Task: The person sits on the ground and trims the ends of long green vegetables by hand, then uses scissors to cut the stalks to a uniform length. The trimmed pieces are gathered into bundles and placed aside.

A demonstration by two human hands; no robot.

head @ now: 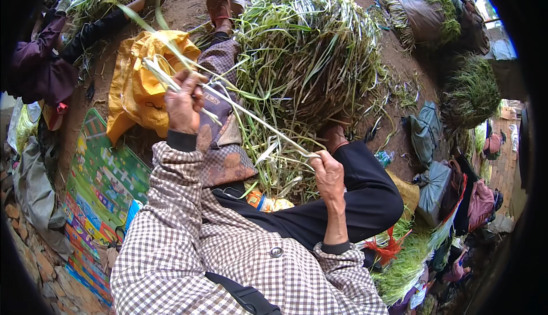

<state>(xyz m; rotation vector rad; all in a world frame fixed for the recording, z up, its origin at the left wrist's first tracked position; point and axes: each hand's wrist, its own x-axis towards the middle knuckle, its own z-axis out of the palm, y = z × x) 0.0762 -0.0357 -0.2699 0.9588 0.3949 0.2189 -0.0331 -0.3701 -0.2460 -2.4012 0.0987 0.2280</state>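
My left hand is closed around a small bunch of pale green plant stems, whose leaf ends point up and away. One long pale stalk runs stretched from there to my right hand, where the fist grips its other end. Beyond and between my hands lies a large heap of long green leafy stalks. Loose stalks spread from the heap towards my lap. A patched checked cloth covers my outstretched leg, below the held bunch.
An orange-yellow woven sack and a colourful printed mat lie at left. Another person in a purple top sits at upper left. An orange packet lies by my lap. Grey-green bags, red string and more grass bundles are at right.
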